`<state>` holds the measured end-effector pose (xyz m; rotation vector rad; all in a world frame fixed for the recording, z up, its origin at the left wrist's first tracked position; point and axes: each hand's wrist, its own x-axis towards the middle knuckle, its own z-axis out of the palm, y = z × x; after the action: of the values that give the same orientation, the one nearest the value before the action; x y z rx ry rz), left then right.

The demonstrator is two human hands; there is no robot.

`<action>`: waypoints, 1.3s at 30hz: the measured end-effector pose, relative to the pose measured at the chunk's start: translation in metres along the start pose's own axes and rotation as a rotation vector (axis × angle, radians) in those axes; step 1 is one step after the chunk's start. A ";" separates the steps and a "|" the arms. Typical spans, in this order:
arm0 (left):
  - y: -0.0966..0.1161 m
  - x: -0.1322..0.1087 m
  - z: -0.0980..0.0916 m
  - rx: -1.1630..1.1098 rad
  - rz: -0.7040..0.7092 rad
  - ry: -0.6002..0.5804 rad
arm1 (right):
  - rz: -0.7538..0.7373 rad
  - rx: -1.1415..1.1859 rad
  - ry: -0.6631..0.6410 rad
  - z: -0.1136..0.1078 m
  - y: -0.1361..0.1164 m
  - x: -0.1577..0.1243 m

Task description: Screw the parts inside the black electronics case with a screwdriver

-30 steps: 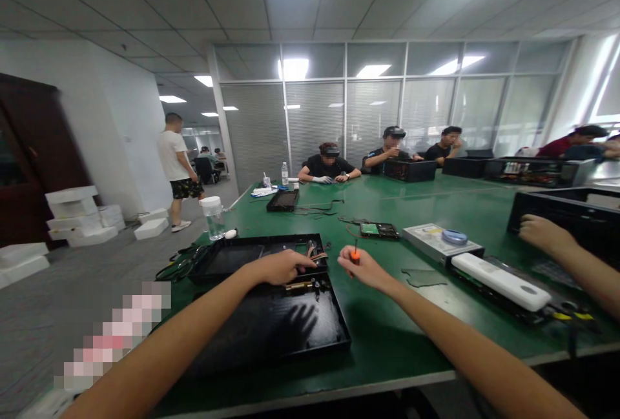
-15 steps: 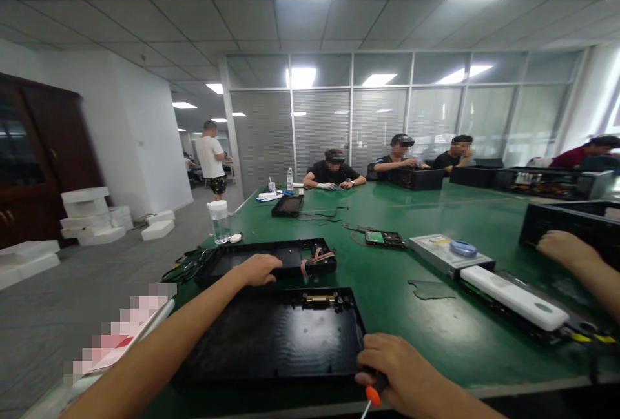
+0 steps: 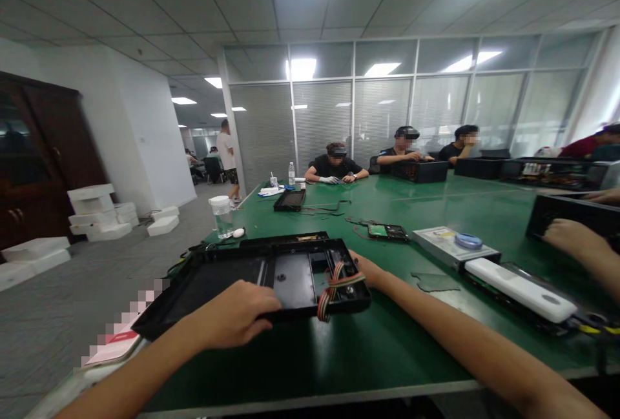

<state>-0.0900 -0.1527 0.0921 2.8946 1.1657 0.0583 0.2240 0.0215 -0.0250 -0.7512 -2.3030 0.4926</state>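
A shallow black metal casing panel (image 3: pixel 295 280) with striped ribbon cable (image 3: pixel 334 286) at its right end is tilted in front of me. My left hand (image 3: pixel 242 316) grips its near edge, fingers over the rim and thumb below. My right hand (image 3: pixel 367 269) is at the panel's far right corner. Its fingers are mostly hidden behind the panel, and no screwdriver shows. Behind lies a second black panel (image 3: pixel 314 236), mostly covered, with a small brass-coloured part at its edge.
On the green table (image 3: pixel 387 354) lie a silver drive (image 3: pixel 436 245) with a blue tape roll (image 3: pixel 467 241), a white cover (image 3: pixel 520 290) and a small circuit board (image 3: pixel 387 232). A water jar (image 3: pixel 221 215) stands left. A co-worker's hand (image 3: pixel 569 238) is at right; several people sit beyond.
The ribbon-cable panel has come nearer and is lifted in my left hand. The other panel now lies behind it. My right hand has moved from the front, where it held a screwdriver, to the far side.
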 end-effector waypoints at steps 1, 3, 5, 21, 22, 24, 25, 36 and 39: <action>0.004 -0.006 0.009 -0.010 0.006 -0.015 | 0.015 -0.064 -0.002 -0.006 0.008 -0.004; 0.009 -0.014 0.028 -0.026 0.011 -0.046 | 0.016 -0.298 -0.027 -0.022 0.027 -0.014; 0.009 -0.016 0.042 -0.035 0.004 -0.077 | 0.042 -0.477 -0.032 -0.040 0.048 -0.028; -0.112 0.117 0.053 0.157 -0.205 -0.019 | 0.403 0.136 -0.069 0.013 -0.011 -0.015; -0.116 0.119 0.056 0.127 -0.193 -0.065 | 0.419 0.095 -0.084 0.016 -0.016 -0.016; -0.120 0.118 0.061 0.077 -0.166 -0.097 | 0.433 0.013 -0.102 0.018 -0.022 -0.017; -0.120 0.116 0.062 0.068 -0.163 -0.089 | 0.423 -0.028 -0.108 0.018 -0.024 -0.018; -0.110 0.102 0.074 0.195 0.155 0.112 | 0.346 -0.058 -0.189 0.011 -0.034 -0.019; -0.105 0.102 0.079 0.290 0.186 0.188 | 0.361 -0.018 -0.210 0.010 -0.033 -0.020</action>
<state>-0.0863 -0.0066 0.0123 3.3118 0.9974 0.1833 0.2170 -0.0173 -0.0244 -1.1823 -2.3715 0.7441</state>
